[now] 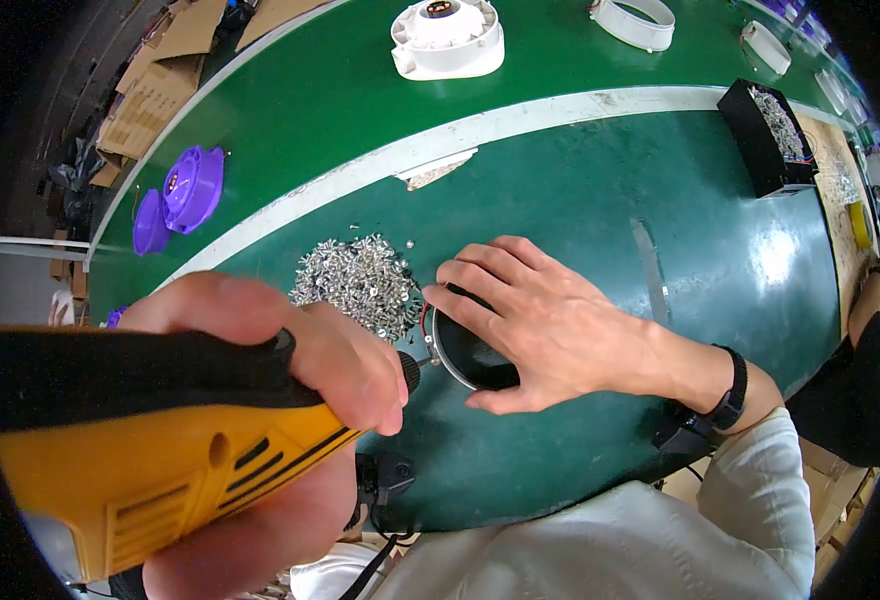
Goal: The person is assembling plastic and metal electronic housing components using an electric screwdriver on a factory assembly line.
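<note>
Grips one yellow-and-black power driver (pixel 190 470) in the left hand (pixel 335 350), with fingers clamped around its body, pointing the bit rightward at the rim of one round black part (pixel 472 352). Spreads the right hand (pixel 550 325) over that part at centre, thumb apart from fingers, probably to steady it against turning. Just left, likely for easy reach: one pile of screws (pixel 355 290), too many to count. Farther: at least two purple pieces (pixel 200 190) left, one white housing (pixel 447 50), one black box (pixel 747 150) right, and two white rings (pixel 632 28), perhaps more near the dim right edge.

Two hands (pixel 550 325) (pixel 345 365), one power tool (pixel 180 465)
</note>
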The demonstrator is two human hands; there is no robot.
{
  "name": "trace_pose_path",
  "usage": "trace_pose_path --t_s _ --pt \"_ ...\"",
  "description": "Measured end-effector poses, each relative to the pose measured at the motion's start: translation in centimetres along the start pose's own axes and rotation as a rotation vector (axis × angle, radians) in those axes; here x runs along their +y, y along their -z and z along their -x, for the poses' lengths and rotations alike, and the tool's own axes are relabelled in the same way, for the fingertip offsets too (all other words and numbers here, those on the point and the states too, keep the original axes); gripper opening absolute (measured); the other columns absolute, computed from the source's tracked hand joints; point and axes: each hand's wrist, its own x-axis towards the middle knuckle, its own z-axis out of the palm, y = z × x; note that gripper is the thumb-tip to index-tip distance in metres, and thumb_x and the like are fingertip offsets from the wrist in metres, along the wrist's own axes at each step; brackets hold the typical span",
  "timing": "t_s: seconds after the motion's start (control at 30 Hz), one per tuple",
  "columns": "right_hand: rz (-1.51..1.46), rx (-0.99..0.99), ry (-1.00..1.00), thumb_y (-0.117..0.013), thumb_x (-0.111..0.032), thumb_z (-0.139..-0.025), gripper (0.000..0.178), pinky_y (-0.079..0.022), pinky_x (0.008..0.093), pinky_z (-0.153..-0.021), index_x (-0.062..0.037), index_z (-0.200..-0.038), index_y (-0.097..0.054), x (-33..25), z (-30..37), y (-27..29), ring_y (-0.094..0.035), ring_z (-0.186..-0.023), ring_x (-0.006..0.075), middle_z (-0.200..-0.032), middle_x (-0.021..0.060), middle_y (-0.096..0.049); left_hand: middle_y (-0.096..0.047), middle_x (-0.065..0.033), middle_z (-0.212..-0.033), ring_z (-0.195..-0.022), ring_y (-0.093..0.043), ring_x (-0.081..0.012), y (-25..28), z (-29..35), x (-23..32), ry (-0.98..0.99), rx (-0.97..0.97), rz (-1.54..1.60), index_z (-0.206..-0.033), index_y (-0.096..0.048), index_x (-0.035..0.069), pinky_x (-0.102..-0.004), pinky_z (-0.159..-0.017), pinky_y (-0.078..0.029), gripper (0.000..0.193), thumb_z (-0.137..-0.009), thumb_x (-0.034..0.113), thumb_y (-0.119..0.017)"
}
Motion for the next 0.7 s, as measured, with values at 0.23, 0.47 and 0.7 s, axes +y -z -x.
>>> trace_pose_path --t_s 0.23,0.47,0.7 --pt "0.004 -0.007 -0.007 -0.063 -0.049 -0.068 0.077 -0.03 0.0433 -0.101 0.0032 -0.122 -0.048 0.2 0.1 -0.1 -0.044 -0.115 0.0309 -0.121 0.0178 -0.049 -0.047 -0.008 -0.065 -0.042 -0.044 -0.0167 0.8 -0.4 0.2 0.003 -0.15 -0.01 -0.109 -0.033 0.003 -0.0303 -0.036 -0.039 0.085 -0.072 0.079 -0.041" --pt "0.012 0.001 -0.005 -0.063 -0.049 -0.067 0.076 -0.031 0.0431 -0.1 0.0031 -0.121 -0.048 0.0 0.0 -0.1 -0.044 -0.115 0.0309 -0.12 0.0177 -0.049 -0.047 -0.0077 -0.064 -0.042 -0.045 -0.0163 0.5 -0.4 -0.3 -0.002 -0.124 0.063 -0.102 -0.035 0.004 -0.0286 -0.036 -0.039 0.077 -0.073 0.075 -0.048" --pt "0.012 0.004 0.01 -0.063 -0.049 -0.068 0.075 -0.031 0.0435 -0.1 0.0032 -0.12 -0.048 -0.1 -0.2 -0.1 -0.044 -0.114 0.0312 -0.12 0.0177 -0.049 -0.046 -0.0071 -0.064 -0.041 -0.043 -0.0158 1.0 -0.3 0.3 -0.016 -0.122 0.049 -0.105 -0.035 0.003 -0.0281 -0.035 -0.037 0.076 -0.075 0.072 -0.048"
